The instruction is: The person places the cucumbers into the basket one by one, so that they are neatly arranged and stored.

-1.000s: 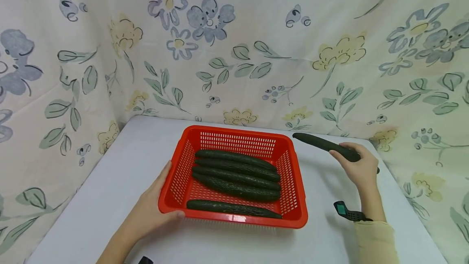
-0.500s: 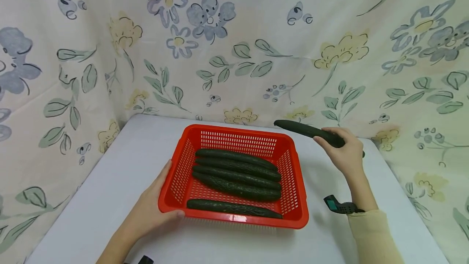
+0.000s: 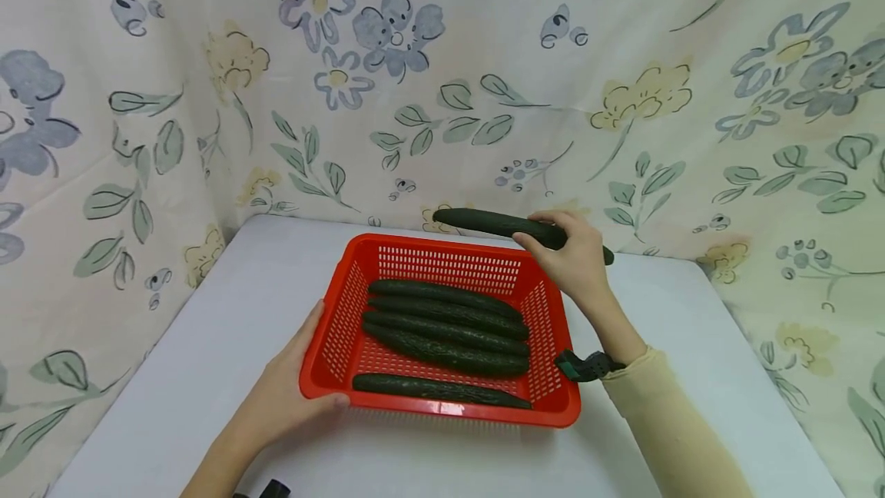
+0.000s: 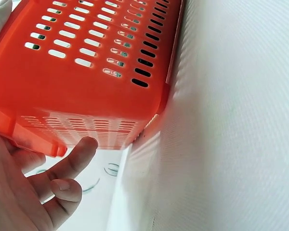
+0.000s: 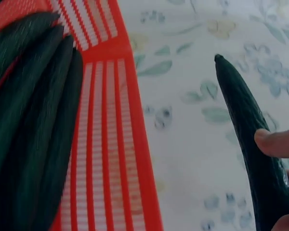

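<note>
My right hand point(image 3: 574, 252) grips a dark green cucumber point(image 3: 484, 221) near its right end and holds it over the far right rim of a red plastic basket point(image 3: 568, 360). The right wrist view shows that cucumber point(image 5: 243, 120) with fingers round it, outside the basket wall. My left hand point(image 3: 283, 398) holds the basket's near left corner, thumb along the front rim. From the left wrist, its curled fingers point(image 4: 67, 190) show below the basket's rim. Inside the basket, several cucumbers point(image 3: 442, 333) lie side by side, and one cucumber point(image 3: 442, 390) lies apart along the front wall.
The basket stands on a white-covered table point(image 3: 207, 336). A floral curtain point(image 3: 442, 98) hangs behind the table and along both sides. A dark watch-like band point(image 3: 588, 366) sits on the right wrist, close over the basket's right rim.
My right hand has carried the cucumber leftward from the table's right side to above the basket's far rim. The left hand and the basket have stayed in place.
</note>
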The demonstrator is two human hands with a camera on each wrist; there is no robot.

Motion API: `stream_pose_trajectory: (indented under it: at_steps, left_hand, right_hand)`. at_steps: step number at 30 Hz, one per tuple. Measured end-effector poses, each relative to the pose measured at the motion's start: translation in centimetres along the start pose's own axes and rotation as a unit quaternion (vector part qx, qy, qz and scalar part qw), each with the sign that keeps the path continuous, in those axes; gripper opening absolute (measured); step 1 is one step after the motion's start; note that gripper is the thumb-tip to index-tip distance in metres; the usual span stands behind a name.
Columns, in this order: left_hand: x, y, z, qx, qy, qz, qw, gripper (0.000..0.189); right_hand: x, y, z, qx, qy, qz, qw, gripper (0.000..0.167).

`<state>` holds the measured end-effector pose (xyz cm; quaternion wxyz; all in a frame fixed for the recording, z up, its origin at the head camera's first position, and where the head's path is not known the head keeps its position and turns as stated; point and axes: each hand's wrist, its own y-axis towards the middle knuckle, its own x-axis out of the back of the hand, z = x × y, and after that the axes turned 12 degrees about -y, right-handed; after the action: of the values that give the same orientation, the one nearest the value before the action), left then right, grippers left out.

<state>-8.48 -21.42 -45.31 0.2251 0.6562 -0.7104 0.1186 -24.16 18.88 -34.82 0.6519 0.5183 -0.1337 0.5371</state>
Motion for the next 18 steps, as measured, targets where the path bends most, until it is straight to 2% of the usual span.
stream_pose_trajectory:
  at_steps: [7, 12, 15, 18]
  left_hand:
    - [0.2, 0.3, 0.1, -0.008, 0.007, -0.005, 0.9999, 0.133]
    - [0.0, 0.4, 0.1, -0.009, 0.001, 0.001, 1.0000, 0.133]
    - [0.0, 0.2, 0.1, -0.009, 0.002, 0.002, 1.0000, 0.134]
    - [0.0, 0.1, 0.1, -0.010, 0.004, 0.001, 0.9999, 0.135]
  right_hand:
    - [-2.8, 1.2, 4.6, -0.016, 0.058, 0.018, 0.9980, 0.041]
    - [-4.7, 1.2, 6.7, -0.013, 0.088, 0.039, 0.9953, 0.040]
    - [-5.7, 0.7, 7.2, 0.001, 0.081, 0.048, 0.9956, 0.039]
    - [-7.1, 0.0, 7.2, 0.012, 0.045, 0.062, 0.9970, 0.037]
